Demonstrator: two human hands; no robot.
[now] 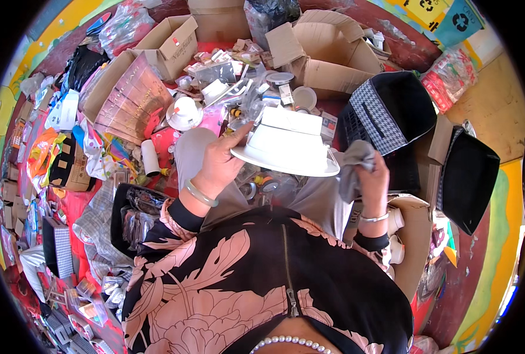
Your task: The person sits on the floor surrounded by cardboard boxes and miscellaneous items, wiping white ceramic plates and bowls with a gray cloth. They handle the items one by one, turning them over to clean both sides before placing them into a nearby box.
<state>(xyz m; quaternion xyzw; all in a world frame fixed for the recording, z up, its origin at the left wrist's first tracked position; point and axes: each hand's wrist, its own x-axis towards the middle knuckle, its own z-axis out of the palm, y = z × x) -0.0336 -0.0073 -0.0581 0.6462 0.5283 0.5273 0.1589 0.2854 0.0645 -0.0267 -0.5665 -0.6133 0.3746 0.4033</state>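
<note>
In front of my lap, my left hand (216, 165) grips the left edge of a white flanged fixture (289, 144) that looks like a recessed downlight. Its wide rim faces down toward me, and its narrower, stepped body points away. My right hand (375, 183) is closed around a crumpled grey cloth (357, 160), close to the right end of the rim. Whether the cloth touches the rim I cannot tell. A similar white downlight (184, 111) lies farther off to the left, by my knee.
Ahead spreads a heap of loose lamp parts and packaging (233, 76). Behind it stand open cardboard boxes (339, 71). Black bins with a checked band (375, 115) sit to the right. Beside my right forearm, a cardboard box (413, 236) holds white fixtures. A black bin (121, 221) with plastic-wrapped items is at left.
</note>
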